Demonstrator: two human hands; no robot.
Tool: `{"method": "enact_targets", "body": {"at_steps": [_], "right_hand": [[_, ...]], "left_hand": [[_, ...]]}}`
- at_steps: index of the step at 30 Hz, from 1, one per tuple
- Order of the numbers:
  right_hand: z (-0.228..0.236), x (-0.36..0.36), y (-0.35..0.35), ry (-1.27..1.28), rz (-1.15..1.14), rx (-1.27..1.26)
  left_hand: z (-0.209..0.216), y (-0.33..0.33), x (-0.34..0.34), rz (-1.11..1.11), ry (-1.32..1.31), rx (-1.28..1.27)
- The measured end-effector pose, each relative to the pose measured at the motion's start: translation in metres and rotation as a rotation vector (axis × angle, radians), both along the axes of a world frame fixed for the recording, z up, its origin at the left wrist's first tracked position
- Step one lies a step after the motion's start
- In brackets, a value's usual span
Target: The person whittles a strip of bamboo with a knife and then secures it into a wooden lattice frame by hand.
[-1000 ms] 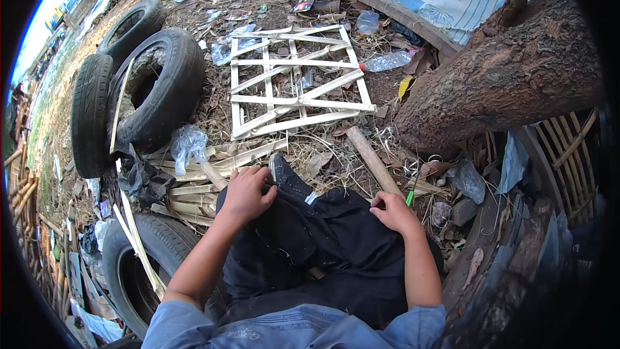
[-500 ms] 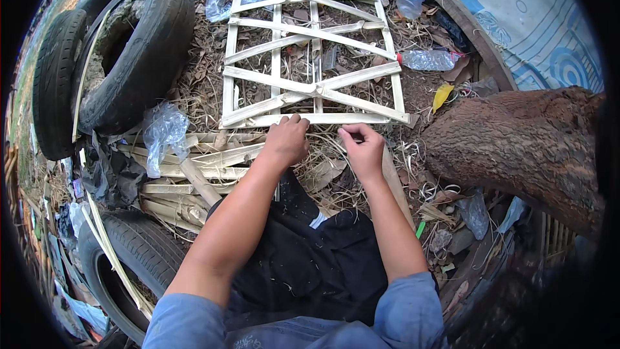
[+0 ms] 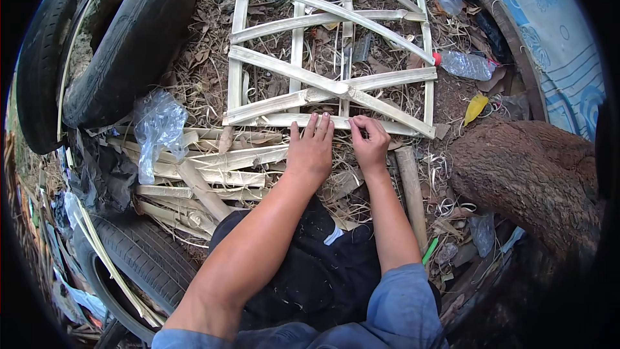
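Note:
A flat lattice frame of pale split-bamboo strips (image 3: 284, 74) lies on the ground in front of me, with diagonal strips crossing over its uprights. My left hand (image 3: 311, 154) rests on the frame's near strip (image 3: 268, 121), palm down with the fingers spread. Just to its right, my right hand (image 3: 371, 145) has thumb and forefinger pinched together at the same strip. Whatever sits in that pinch, if anything, is too small to make out. Loose bamboo strips (image 3: 226, 178) lie in a pile beside my left forearm.
Old tyres (image 3: 152, 45) stand at the left, and another tyre (image 3: 139, 252) lies lower left. A crumpled clear bag (image 3: 161, 126) sits by the pile. On the right are a plastic bottle (image 3: 466, 64), a thick tree trunk (image 3: 516, 174) and a blue patterned sheet (image 3: 539, 6).
My left hand has moved right and flattened onto the near strip. My right hand has come in beside it, still pinched. The view has shifted, with the frame appearing larger.

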State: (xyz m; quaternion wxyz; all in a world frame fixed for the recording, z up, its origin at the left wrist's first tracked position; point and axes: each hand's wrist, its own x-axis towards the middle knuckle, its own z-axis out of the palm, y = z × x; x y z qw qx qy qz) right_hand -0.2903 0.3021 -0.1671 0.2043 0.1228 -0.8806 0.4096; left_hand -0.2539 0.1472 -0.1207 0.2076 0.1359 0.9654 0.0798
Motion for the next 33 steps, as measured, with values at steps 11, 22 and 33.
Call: {"method": "enact_targets", "body": {"at_steps": [11, 22, 33], "right_hand": [[-0.005, -0.001, -0.008, 0.096, 0.038, 0.094], [-0.011, 0.01, -0.006, 0.097, 0.018, 0.067], [-0.015, 0.012, -0.01, 0.071, -0.079, -0.001]], "left_hand": [[0.004, 0.005, -0.003, 0.018, -0.013, -0.029], [0.013, 0.007, -0.017, 0.081, 0.093, 0.069], [-0.012, 0.004, -0.031, 0.158, 0.32, 0.485]]}}
